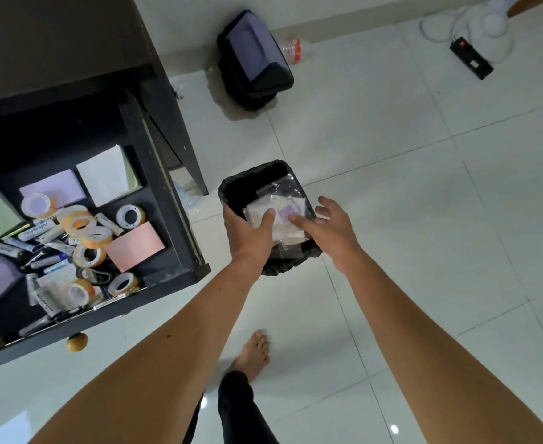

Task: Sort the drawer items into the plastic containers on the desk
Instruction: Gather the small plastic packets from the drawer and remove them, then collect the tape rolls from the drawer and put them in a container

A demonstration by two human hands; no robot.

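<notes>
The dark desk drawer (180, 277) stands pulled out at the left, full of tape rolls (89, 232), batteries (44, 233), and pastel note pads (134, 245). Over a small black-lined bin (251, 181) on the floor, my left hand (249, 235) grips a bundle of clear plastic wrappers (279, 216), thumb on top. My right hand (328, 229) hovers beside it with fingers spread, its fingertips touching the wrappers. No plastic containers are in view.
A black bin lid (254, 59) lies on the white tiled floor near the wall, with a plastic bottle (292, 49) behind it. A power strip (470, 57) and white cable lie at the far right. My bare foot (254, 350) is below the hands.
</notes>
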